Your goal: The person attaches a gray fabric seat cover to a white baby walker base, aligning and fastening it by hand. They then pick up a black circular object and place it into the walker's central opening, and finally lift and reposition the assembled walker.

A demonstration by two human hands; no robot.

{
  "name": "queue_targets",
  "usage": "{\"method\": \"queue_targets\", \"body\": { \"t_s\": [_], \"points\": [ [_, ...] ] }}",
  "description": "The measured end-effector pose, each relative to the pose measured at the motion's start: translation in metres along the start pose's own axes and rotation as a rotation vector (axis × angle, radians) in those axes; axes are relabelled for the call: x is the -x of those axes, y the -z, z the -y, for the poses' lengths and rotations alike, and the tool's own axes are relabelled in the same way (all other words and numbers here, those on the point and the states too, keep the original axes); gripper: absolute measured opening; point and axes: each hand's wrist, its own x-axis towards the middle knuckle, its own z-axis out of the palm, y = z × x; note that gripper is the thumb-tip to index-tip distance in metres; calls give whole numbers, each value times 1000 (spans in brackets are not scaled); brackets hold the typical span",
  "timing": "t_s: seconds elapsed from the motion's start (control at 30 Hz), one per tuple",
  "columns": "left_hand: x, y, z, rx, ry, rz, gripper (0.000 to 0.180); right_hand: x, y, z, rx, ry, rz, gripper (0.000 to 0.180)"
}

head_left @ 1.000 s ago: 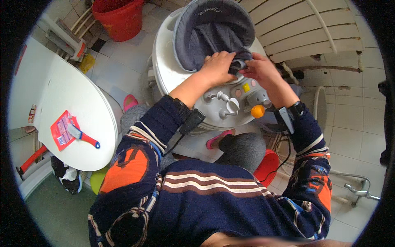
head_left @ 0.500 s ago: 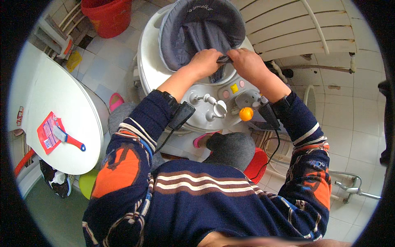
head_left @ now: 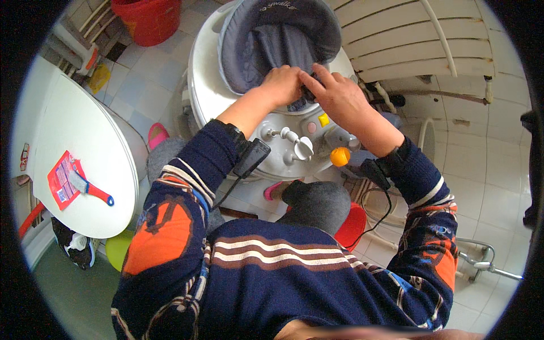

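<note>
At the upper centre of the frame, a dark grey padded seat [head_left: 280, 48] sits in a round white baby walker [head_left: 205, 73]. Both hands meet at the seat's front edge. The left hand [head_left: 281, 86] is bent, its fingers curled in over the dark fabric; the right hand [head_left: 344, 102] comes from the other side, index finger reaching toward the left fingertips. The fingertips are partly hidden, so I cannot tell whether either hand grips the cloth.

Just below the hands, the walker's grey front panel carries white knobs [head_left: 303, 149], a yellow button [head_left: 323, 119] and an orange ball [head_left: 340, 156]. At the left of the frame, a brush [head_left: 95, 191] with a red and blue handle lies partly over a red packet [head_left: 61, 184] on a white surface [head_left: 110, 147]. A red bucket [head_left: 148, 25] stands at the upper left.
</note>
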Motion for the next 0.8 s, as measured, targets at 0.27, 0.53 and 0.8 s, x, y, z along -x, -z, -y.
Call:
{"method": "queue_targets", "body": {
  "t_s": [0.27,0.53,0.8],
  "points": [
    [0,5,-3,-99,-131,8,26,-5,-36,-19,51,-54,177,24],
    [5,7,-10,-111,-283,-66,29,-5,-32,-26,-1327,-1077,471,28],
    [0,-3,-1,44,-151,-44,28,5,-6,-7,243,146,44,38]
  ]
}}
